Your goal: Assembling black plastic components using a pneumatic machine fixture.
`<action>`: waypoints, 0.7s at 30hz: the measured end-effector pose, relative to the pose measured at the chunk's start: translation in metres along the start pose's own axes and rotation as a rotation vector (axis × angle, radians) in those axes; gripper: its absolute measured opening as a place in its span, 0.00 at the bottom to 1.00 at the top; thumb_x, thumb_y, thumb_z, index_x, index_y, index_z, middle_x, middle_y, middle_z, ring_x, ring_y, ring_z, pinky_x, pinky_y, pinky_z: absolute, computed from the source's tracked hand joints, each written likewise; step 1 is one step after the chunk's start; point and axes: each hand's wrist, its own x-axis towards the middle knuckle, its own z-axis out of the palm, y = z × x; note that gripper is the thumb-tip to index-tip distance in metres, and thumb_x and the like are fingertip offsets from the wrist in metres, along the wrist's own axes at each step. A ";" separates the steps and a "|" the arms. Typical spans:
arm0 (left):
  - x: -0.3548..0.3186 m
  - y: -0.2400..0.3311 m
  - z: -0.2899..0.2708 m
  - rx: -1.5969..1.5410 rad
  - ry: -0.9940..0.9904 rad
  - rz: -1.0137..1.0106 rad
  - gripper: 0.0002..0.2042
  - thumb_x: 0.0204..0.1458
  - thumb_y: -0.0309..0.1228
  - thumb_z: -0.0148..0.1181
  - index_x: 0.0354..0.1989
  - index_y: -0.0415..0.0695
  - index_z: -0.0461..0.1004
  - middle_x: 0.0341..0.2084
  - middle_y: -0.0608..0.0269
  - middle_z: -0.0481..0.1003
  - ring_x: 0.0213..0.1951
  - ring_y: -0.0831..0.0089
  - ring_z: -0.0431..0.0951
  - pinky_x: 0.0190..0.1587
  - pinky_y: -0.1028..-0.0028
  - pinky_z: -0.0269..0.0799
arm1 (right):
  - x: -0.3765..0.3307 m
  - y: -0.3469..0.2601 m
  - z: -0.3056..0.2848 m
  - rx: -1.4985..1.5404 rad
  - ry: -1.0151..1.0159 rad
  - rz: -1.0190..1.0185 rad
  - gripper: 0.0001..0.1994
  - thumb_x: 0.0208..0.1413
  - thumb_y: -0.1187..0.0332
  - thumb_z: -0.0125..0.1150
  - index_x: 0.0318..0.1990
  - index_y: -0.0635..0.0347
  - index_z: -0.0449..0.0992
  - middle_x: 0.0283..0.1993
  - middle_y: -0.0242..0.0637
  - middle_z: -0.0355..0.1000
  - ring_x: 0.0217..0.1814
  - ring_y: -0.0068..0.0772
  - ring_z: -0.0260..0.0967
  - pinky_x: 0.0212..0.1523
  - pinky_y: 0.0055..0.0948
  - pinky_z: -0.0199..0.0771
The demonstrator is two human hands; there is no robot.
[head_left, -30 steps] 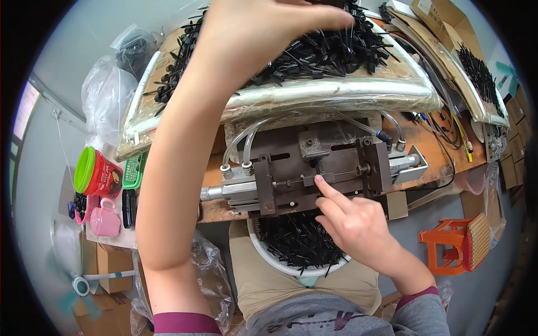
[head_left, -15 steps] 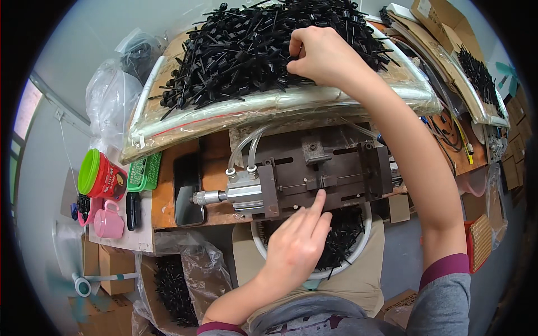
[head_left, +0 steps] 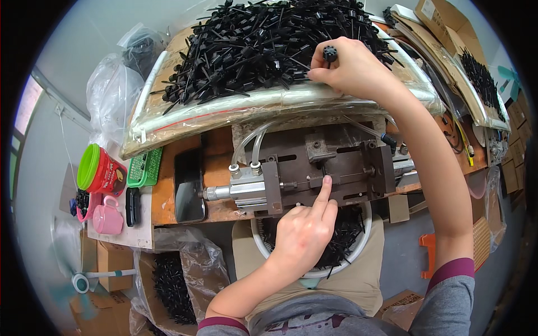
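At one o'clock from the view's centre, the right hand pinches a black part between thumb and curled fingers, its ribbed round head exposed. By appearance, the part should be light, stiff and slightly slippery; grip it at the ribbed head, as a slender stem could bend. At five o'clock, the left hand shows no held object: index finger extended, fingertip at the central block of a dark metal fixture, other fingers folded. The fixture, at three o'clock, is a flat slotted plate with a smooth silver cylinder and clear flexible tubes at its nine-o'clock end. At twelve o'clock, glossy black pieces lie tangled on a cardboard tray with a white, film-wrapped rim.
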 end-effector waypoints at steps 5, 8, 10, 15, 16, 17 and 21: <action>0.007 -0.001 -0.017 -0.117 0.019 0.001 0.15 0.48 0.32 0.72 0.41 0.39 0.78 0.53 0.48 0.79 0.26 0.67 0.82 0.31 0.74 0.77 | -0.017 0.010 -0.022 0.243 0.056 0.026 0.10 0.55 0.66 0.65 0.34 0.65 0.81 0.20 0.35 0.75 0.20 0.23 0.75 0.23 0.22 0.75; 0.017 0.001 -0.029 -0.331 0.238 -0.032 0.21 0.50 0.33 0.73 0.50 0.36 0.78 0.48 0.50 0.80 0.35 0.63 0.84 0.37 0.72 0.79 | -0.054 0.007 -0.025 0.619 0.077 0.092 0.11 0.57 0.64 0.67 0.39 0.64 0.81 0.21 0.30 0.74 0.21 0.17 0.71 0.21 0.19 0.71; 0.029 -0.005 -0.034 -0.317 0.425 -0.001 0.21 0.47 0.26 0.73 0.50 0.35 0.77 0.48 0.51 0.80 0.37 0.61 0.83 0.39 0.69 0.79 | -0.082 0.001 -0.017 0.814 -0.025 0.188 0.12 0.58 0.64 0.68 0.42 0.64 0.80 0.25 0.28 0.74 0.21 0.15 0.70 0.20 0.16 0.69; 0.028 -0.004 -0.041 -0.444 0.386 -0.023 0.20 0.40 0.21 0.77 0.46 0.37 0.81 0.39 0.55 0.81 0.38 0.66 0.83 0.40 0.72 0.80 | -0.147 -0.014 0.012 1.088 -0.331 0.327 0.08 0.57 0.72 0.70 0.39 0.66 0.77 0.24 0.32 0.76 0.20 0.15 0.71 0.18 0.14 0.67; 0.024 -0.004 -0.038 -0.516 0.350 -0.039 0.18 0.39 0.22 0.77 0.42 0.37 0.82 0.36 0.56 0.80 0.37 0.66 0.83 0.38 0.72 0.80 | -0.156 -0.012 0.016 1.125 -0.355 0.377 0.08 0.57 0.73 0.71 0.37 0.66 0.76 0.23 0.32 0.75 0.20 0.15 0.71 0.18 0.15 0.67; 0.018 -0.005 -0.037 -0.541 0.291 -0.027 0.18 0.39 0.22 0.78 0.41 0.37 0.83 0.36 0.57 0.80 0.36 0.67 0.83 0.37 0.72 0.80 | -0.162 -0.009 0.018 1.162 -0.380 0.426 0.08 0.57 0.73 0.71 0.35 0.66 0.76 0.22 0.32 0.75 0.19 0.15 0.71 0.18 0.15 0.67; 0.001 -0.004 -0.027 -0.701 0.215 -0.052 0.16 0.41 0.21 0.77 0.41 0.38 0.83 0.35 0.58 0.80 0.34 0.69 0.82 0.36 0.72 0.79 | -0.180 -0.002 0.023 1.150 -0.340 0.430 0.07 0.56 0.74 0.71 0.33 0.69 0.80 0.24 0.38 0.78 0.21 0.24 0.77 0.21 0.18 0.74</action>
